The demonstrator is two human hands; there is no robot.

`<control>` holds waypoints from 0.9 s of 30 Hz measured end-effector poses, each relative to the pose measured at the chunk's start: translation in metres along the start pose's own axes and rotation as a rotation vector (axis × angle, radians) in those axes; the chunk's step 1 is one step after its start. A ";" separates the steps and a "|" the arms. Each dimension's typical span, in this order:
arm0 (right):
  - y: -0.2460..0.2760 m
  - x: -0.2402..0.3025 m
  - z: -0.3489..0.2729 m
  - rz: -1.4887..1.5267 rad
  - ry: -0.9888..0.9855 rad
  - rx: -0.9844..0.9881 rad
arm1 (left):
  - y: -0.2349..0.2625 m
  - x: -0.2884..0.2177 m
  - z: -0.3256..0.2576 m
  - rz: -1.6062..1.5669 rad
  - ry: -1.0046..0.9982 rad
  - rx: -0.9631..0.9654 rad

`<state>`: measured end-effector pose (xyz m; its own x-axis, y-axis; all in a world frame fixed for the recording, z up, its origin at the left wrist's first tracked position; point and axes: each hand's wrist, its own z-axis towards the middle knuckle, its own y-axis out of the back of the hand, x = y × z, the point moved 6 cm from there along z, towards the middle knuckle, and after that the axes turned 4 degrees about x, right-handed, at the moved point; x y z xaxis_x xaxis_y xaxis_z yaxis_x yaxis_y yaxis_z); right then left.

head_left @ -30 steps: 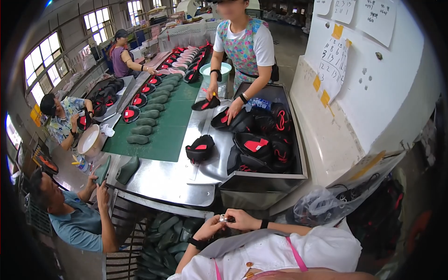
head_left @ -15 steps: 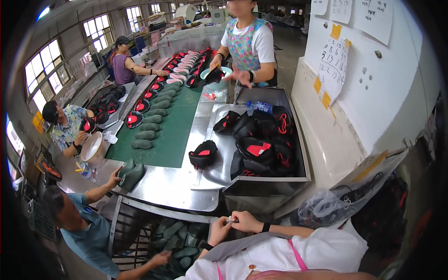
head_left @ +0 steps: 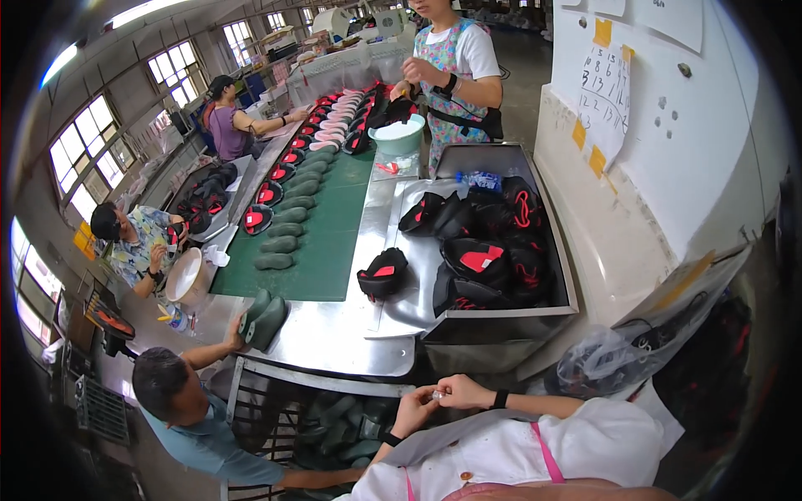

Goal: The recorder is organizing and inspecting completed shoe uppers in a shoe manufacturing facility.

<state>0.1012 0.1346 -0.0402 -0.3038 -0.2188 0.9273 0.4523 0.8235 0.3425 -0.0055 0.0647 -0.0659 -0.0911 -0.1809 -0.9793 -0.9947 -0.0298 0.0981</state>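
In front of my body, close to the table's near edge, both hands meet with bent fingers at a small whitish, shiny thing (head_left: 437, 395), too small to name. My left hand (head_left: 414, 409) pinches it from the left. My right hand (head_left: 465, 391) closes on it from the right. Beyond them a metal bin (head_left: 501, 321) holds a pile of black shoe uppers (head_left: 476, 259) with red parts. One more black and red shoe upper (head_left: 383, 274) stands alone on the metal tabletop (head_left: 334, 334), left of the bin.
A green conveyor belt (head_left: 326, 250) carries rows of green shoe lasts (head_left: 288, 229) and black-red uppers. One co-worker (head_left: 196, 434) grips green lasts (head_left: 266, 321) at the near left; another (head_left: 455, 67) stands by a pale green basin (head_left: 397, 134). A crate (head_left: 292, 376) of lasts lies left of me.
The whole view has shifted a little. My hands stay together at the small thing. The near-left co-worker leans further in, and the standing co-worker's hand has risen from the bin side toward the chest.
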 end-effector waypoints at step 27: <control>0.008 0.017 -0.003 -0.075 0.247 -0.238 | 0.009 -0.049 -0.010 0.472 -0.162 -0.182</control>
<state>0.1022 0.1354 -0.0214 -0.1446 -0.4185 0.8966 0.6280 0.6614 0.4100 -0.0091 0.0635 -0.0157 -0.5474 -0.0620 -0.8345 -0.8209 -0.1543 0.5499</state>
